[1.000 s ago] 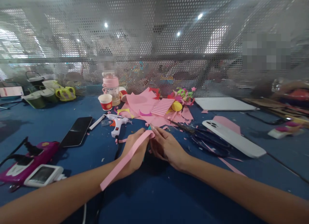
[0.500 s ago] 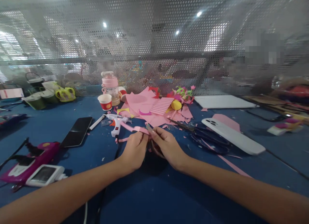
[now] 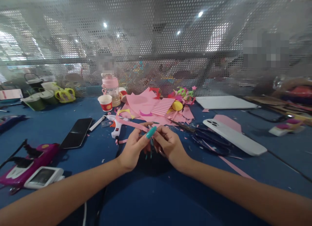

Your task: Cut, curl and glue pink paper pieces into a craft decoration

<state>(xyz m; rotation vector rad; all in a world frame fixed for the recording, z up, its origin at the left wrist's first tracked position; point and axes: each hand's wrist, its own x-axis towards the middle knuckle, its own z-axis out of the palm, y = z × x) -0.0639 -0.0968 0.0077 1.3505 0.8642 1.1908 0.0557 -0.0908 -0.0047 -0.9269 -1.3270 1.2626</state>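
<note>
A narrow pink paper strip [image 3: 134, 124] runs from near the glue gun to my fingertips at the middle of the view. My left hand [image 3: 135, 146] pinches the strip, its long teal thumbnail lying over the end. Close against it, my right hand [image 3: 170, 146] has its fingers pinched at the same end of the strip; what lies between the fingertips is partly hidden. The white glue gun [image 3: 117, 126] rests on the table just beyond my left hand. Behind both hands spreads a heap of pink paper [image 3: 138, 102] with a lined piece on top.
Dark-handled scissors [image 3: 212, 140] and a white phone [image 3: 234, 136] lie to the right. On the left are a black phone [image 3: 76, 132], a purple power strip [image 3: 46, 154] and a white device [image 3: 44, 177]. A paper cup [image 3: 105, 103] and a bottle [image 3: 110, 89] stand behind.
My left hand has turned so that its thumb points up over the strip, showing the teal nail. The strip's free end has swung up and left. My right hand has shifted slightly.
</note>
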